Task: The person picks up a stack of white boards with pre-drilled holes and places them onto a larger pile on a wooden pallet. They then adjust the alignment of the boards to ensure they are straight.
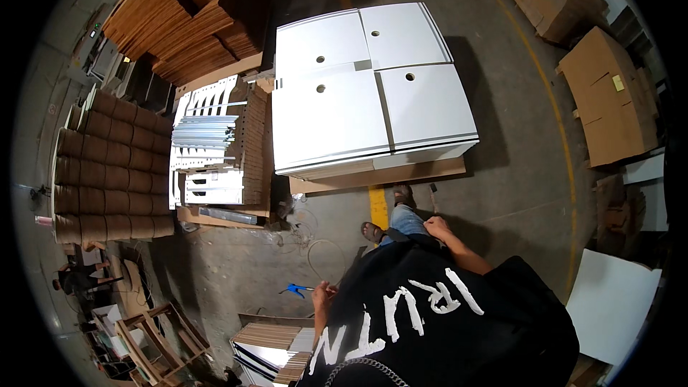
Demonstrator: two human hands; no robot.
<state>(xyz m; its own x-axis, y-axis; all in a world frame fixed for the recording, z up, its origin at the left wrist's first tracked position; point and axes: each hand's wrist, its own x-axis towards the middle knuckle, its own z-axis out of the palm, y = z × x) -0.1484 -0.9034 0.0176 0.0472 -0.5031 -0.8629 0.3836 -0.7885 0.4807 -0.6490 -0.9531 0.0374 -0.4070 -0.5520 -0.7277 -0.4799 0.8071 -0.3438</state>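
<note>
My left hand point(324, 295) is low at my left side, its fingers closed on the thin end of a blue air blow gun point(295, 289). My right hand point(436, 228) is closed in front of my jeans and holds a slim brush point(434, 197) with a dark head, pointing away from me. Ahead of me stand stacks of white panels point(330, 122) in four blocks, each top panel with a round hole. Neither hand touches them.
White slotted parts point(215, 190) with metal strips point(206, 131) on top stand left of the panels, near wrapped brown stacks point(115, 165). A thin hose point(309, 251) curls on the floor. Cardboard-covered stacks point(609, 100) line the right. Another person point(75, 277) is far left.
</note>
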